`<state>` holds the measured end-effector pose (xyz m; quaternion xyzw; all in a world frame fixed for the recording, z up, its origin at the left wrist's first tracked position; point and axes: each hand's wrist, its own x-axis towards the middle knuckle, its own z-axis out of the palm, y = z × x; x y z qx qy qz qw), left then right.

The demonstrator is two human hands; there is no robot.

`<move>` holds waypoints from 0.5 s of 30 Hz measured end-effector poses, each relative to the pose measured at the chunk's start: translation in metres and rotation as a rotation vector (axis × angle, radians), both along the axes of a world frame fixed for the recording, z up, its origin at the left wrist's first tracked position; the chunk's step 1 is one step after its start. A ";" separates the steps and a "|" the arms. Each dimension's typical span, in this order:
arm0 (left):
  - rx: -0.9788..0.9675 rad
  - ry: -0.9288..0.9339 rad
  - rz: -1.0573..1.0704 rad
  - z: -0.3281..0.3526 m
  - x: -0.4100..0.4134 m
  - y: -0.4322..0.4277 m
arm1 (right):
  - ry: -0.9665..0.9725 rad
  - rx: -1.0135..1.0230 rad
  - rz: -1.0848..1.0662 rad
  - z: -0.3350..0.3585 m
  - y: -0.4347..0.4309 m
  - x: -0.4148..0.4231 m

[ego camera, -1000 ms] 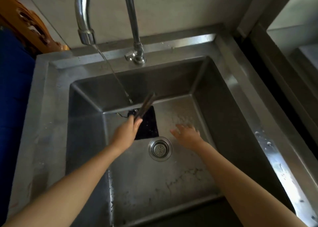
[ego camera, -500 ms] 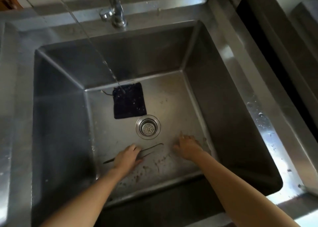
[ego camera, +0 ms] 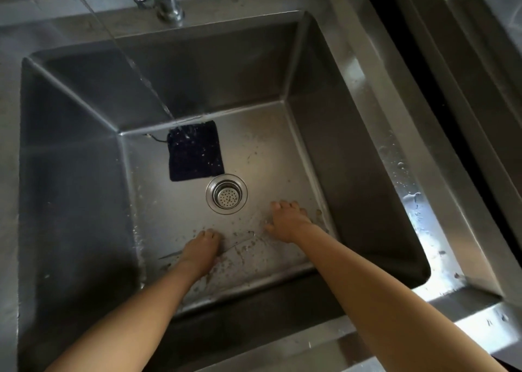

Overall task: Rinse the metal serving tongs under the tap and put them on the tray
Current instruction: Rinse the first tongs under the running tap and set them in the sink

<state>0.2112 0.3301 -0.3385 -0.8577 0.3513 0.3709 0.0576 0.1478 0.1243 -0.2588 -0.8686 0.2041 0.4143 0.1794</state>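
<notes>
Tongs (ego camera: 169, 256) lie flat on the floor of the sink (ego camera: 70, 174), near its front edge, with only a thin end showing on either side of my left hand (ego camera: 202, 249). That hand sits on top of their middle with its fingers bent down. I cannot tell whether they are closed round the metal or merely pressing on it. My right hand (ego camera: 288, 219) is just beside, apart from the tongs, fingers spread and flat on the wet steel, holding nothing. The first risk I judge is the pickup: a thin strip lying flush on a slick surface gives my fingers little to get under, so it may skid away or slip free partway up. The second is dirt, because brown specks (ego camera: 243, 249) are scattered over the floor around both hands and could cling to the metal. The water stream (ego camera: 147, 86) falls well apart from here, at the back, onto a dark cloth (ego camera: 195, 151) beyond the drain (ego camera: 226, 193), so the tongs are not under it now and a hurried pass could leave them poorly rinsed. No tray is in view, so the carry would start blind and dripping.
</notes>
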 end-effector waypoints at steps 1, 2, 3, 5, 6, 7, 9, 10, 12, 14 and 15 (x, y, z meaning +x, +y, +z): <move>0.005 0.005 0.019 0.002 0.001 -0.002 | -0.008 0.000 0.000 0.002 -0.002 -0.001; 0.009 0.011 0.052 0.006 0.002 -0.005 | -0.018 -0.002 0.003 0.004 -0.004 -0.001; 0.010 0.018 0.090 0.011 0.004 -0.010 | -0.030 -0.007 0.009 0.007 -0.007 -0.002; 0.009 0.023 0.138 0.025 0.012 -0.024 | -0.050 -0.019 0.024 0.014 -0.014 -0.002; 0.018 0.024 0.137 0.033 0.016 -0.031 | -0.054 -0.021 0.034 0.019 -0.017 -0.003; 0.033 0.020 0.119 0.043 0.022 -0.040 | -0.055 -0.022 0.047 0.023 -0.021 -0.004; 0.062 0.012 0.068 0.065 0.032 -0.058 | -0.049 -0.024 0.070 0.035 -0.028 -0.003; 0.080 0.019 0.048 0.078 0.035 -0.068 | -0.048 -0.024 0.075 0.043 -0.032 -0.002; 0.123 0.038 0.003 0.108 0.043 -0.088 | -0.071 -0.028 0.074 0.063 -0.040 0.000; 0.147 0.068 -0.042 0.138 0.052 -0.110 | -0.121 -0.038 0.065 0.089 -0.051 0.003; 0.141 0.073 -0.055 0.154 0.057 -0.121 | -0.151 -0.048 0.055 0.103 -0.058 0.005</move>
